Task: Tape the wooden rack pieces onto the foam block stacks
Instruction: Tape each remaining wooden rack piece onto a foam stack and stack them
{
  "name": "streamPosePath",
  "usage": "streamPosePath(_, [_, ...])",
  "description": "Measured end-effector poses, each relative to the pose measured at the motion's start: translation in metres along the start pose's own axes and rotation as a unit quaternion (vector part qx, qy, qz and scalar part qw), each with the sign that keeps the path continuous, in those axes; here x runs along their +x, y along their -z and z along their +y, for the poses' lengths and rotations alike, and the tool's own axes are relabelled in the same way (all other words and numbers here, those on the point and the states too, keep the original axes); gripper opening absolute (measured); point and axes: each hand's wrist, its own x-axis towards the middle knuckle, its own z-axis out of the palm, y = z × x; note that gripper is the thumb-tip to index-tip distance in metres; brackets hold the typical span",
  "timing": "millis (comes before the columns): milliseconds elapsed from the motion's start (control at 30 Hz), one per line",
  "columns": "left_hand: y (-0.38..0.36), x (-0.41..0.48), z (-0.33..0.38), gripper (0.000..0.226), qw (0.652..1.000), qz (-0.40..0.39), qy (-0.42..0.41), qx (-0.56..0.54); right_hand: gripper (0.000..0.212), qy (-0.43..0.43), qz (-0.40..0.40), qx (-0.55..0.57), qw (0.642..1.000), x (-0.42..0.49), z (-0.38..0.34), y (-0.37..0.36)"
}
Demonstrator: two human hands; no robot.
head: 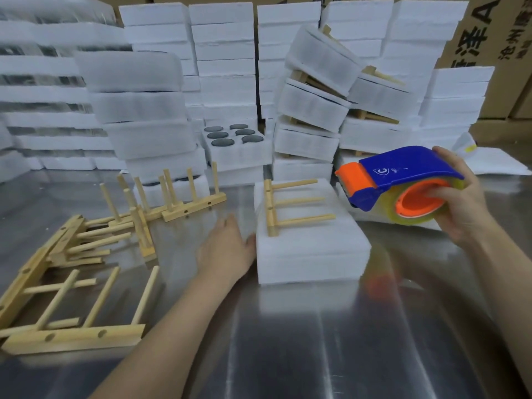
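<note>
A white foam block stack (312, 251) stands on the metal table in the middle. On its top lies a wooden rack piece (290, 207), its three dowels pointing right. My left hand (227, 249) lies flat with straight fingers against the stack's left side. My right hand (460, 203) grips a blue and orange tape dispenser (403, 182) with a clear tape roll, held in the air to the right of the stack, its orange blade end facing the stack.
Several loose wooden rack pieces (74, 283) lie scattered on the left of the steel table (288, 341). Tall piles of foam blocks (224, 67) fill the back; the leaning pile (316, 90) has rack pieces on its blocks. Cardboard boxes (489, 38) stand at the far right.
</note>
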Motion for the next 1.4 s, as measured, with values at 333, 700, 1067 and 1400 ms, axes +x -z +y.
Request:
streamPosePath(333, [0.04,0.022,0.036,0.041,0.983,0.147,-0.078,-0.071,0.065,-0.007,0.013,0.029,0.999,-0.003,0.001,-0.001])
streamPosePath(700, [0.001,0.114,0.119,0.075,0.97,-0.174,-0.114,0.125,0.068,0.001,0.007,0.024,1.0,0.001,0.006,0.001])
streamPosePath(1067, [0.012,0.092,0.11,0.087,0.959,-0.181,-0.157,0.152,0.066,0.0,0.005,0.007,1.0,-0.015,0.001,-0.006])
streamPosePath(1400, [0.03,0.067,0.088,0.076,0.972,-0.184,-0.112,0.088,0.086,0.003,-0.074,-0.061,0.995,-0.032,-0.012,-0.004])
